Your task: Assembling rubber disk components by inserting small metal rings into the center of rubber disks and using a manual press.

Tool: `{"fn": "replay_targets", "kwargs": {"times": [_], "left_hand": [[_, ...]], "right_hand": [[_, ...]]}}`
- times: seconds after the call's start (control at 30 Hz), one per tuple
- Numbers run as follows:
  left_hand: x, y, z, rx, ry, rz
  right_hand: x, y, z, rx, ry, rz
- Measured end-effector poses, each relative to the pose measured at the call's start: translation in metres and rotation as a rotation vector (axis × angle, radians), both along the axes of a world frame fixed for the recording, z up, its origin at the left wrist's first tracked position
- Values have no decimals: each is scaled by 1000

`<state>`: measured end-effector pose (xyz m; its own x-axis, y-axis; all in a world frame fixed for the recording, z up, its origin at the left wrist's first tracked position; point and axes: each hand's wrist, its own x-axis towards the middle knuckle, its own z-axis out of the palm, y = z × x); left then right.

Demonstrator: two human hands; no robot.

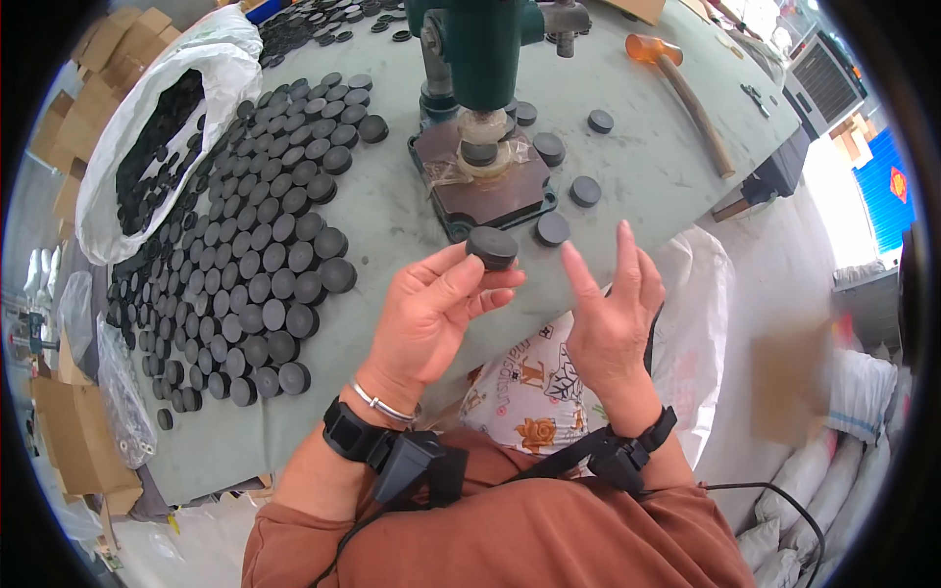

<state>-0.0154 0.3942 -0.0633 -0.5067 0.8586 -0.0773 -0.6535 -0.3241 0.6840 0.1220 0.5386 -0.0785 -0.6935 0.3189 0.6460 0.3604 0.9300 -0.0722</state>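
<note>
Between the thumb and fingers of my left hand point(431, 304) is a round black cap point(492, 248), held just in front of the press base. My right hand point(616, 323) is empty, its fingers spread, close to another black cap point(552, 230) lying on the table. The green bench press point(483, 59) stands beyond both hands. On its brown base plate point(490, 196), one more cap point(479, 153) sits under the press head, by a ring wrapped in clear tape. A few loose caps point(585, 191) lie to the right of the base.
Many black caps point(250, 235) stand in rows on the left of the grey-green table point(392, 392). A white sack point(98, 211) of black parts lies open beyond them. At the far right rests a mallet point(696, 113) with an orange head. A white bag point(696, 323) hangs at the table's right edge.
</note>
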Motion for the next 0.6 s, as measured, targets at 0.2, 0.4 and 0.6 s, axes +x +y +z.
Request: {"fn": "replay_targets", "kwargs": {"times": [0.2,0.4,0.6], "left_hand": [[4,0,-5,12,-30,19],[2,-5,-14,54,-50,14],[1,-2,-1,13,31,14]], "right_hand": [[-20,-18,15,20,184,262],[-18,-7,14,104,92,189],[2,15,0,58,-21,-28]]}}
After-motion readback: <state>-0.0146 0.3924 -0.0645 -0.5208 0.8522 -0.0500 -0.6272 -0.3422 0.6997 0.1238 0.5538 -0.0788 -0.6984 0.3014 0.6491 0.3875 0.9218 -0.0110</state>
